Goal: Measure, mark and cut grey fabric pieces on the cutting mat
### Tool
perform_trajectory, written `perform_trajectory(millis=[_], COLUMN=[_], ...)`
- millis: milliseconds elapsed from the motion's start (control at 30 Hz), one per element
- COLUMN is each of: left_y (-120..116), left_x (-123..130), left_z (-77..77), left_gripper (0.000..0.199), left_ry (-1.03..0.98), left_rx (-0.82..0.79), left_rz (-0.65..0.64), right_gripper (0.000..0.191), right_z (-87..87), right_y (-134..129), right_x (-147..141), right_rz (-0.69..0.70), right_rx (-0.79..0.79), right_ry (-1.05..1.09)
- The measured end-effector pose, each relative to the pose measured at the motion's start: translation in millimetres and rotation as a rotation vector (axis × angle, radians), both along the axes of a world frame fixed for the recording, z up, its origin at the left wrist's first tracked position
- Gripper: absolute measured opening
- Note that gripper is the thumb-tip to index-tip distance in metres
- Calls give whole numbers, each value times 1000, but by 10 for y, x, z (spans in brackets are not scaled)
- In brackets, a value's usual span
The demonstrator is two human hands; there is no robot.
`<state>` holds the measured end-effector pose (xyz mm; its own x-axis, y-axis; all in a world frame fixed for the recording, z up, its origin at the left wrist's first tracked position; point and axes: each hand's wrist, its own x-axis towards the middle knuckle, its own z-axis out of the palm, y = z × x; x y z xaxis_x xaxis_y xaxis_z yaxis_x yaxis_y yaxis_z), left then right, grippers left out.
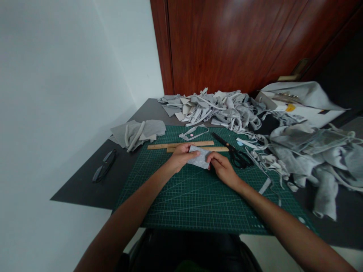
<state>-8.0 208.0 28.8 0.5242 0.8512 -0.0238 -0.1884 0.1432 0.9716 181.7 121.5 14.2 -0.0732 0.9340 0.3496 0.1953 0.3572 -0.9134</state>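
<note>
A small grey piece of fabric [200,158] is held up between my two hands, above a green cutting mat [193,204]. My left hand [180,156] grips its left side, thumb lying across the front. At the right edge, my right hand [222,168] pinches the cloth between thumb and fingers. Just behind the hands lie two wooden rulers [159,146], partly overlapping. Black-handled scissors [236,153] rest on the mat to the right of my right hand. A thin grey fabric loop [185,135] lies beyond the rulers.
Grey fabric scraps [224,107] are heaped at the back. More grey cloth [312,151] piles up on the right, before a white box [306,109]. At the left are a small stack of fabric [138,134] and a pair of glasses [104,166].
</note>
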Motion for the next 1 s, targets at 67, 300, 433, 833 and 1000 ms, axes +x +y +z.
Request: perform_trajectory(millis=[67,300,433,833,1000], left_y=[0,-29,-81,-56,-96], left_x=[3,7,43,12,5], left_z=[7,19,-34,7,53], left_gripper=[56,59,56,32,37], left_ry=[-13,-11,59,288,281], left_rx=[33,171,225,445,404], left_rz=[29,-49,-148,-165,-127], right_gripper=[17,43,41,25,39], right_z=[26,48,-71,-65,2], right_y=[-14,-30,51,-3,-67], right_x=[8,-20,-36,-16,-22], right_rz=[31,-50,-66,-165,-194], right_rx=[-35,-23,-122,21,-76], right_ry=[19,117,71,-219,-209])
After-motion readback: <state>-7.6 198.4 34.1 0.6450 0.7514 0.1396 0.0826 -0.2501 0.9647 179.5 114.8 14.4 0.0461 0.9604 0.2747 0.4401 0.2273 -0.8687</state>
